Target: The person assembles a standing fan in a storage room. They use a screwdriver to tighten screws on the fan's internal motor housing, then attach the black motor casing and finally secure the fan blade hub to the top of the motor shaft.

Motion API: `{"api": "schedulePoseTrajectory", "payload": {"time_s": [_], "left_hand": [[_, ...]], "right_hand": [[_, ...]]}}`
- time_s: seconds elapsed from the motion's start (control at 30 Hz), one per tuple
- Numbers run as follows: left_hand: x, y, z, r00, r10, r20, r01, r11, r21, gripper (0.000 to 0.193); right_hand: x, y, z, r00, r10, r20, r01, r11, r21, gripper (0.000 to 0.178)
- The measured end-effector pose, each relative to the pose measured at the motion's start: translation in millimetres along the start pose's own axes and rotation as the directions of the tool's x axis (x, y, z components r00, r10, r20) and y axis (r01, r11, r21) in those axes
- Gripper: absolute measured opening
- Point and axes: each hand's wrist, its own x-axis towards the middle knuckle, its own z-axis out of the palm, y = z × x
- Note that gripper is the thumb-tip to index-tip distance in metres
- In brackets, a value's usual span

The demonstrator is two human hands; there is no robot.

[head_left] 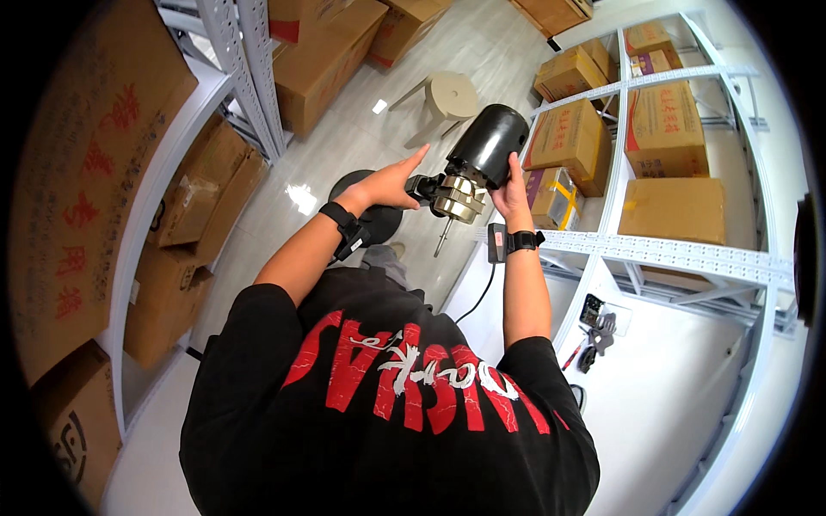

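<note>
Seen from the wearer's own head, this wide fisheye view is looking steeply down and forward, bending the straight edges of a white rack [688,251] on the right. The black shirt [391,443] is filling the lower part at close range, the left hand [385,183] and right hand [512,193] are showing farther out, and the floor [305,168] is lying beyond.

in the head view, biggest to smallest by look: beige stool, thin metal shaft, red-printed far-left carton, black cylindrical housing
red-printed far-left carton
black cylindrical housing
beige stool
thin metal shaft
Apparent size only; the stool sits farther off.
</note>
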Motion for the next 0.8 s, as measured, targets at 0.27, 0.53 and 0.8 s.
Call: {"api": "schedulePoseTrajectory", "payload": {"time_s": [0.27, 0.53, 0.8], "left_hand": [[5, -22, 12, 0.981, 0.166, -0.102, -0.161, 0.986, 0.052, 0.132], [7, -22, 12, 0.989, 0.104, -0.104, -0.108, 0.993, -0.036, 0.131], [12, -42, 27, 0.995, 0.054, -0.082, -0.058, 0.997, -0.05, 0.129]], "right_hand": [[10, -9, 28, 0.982, 0.182, -0.056, -0.187, 0.976, -0.107, 0.063], [22, 0, 17, 0.96, 0.277, -0.045, -0.281, 0.953, -0.118, 0.063], [11, -9, 27, 0.963, 0.251, -0.094, -0.263, 0.953, -0.15, 0.07]]}}
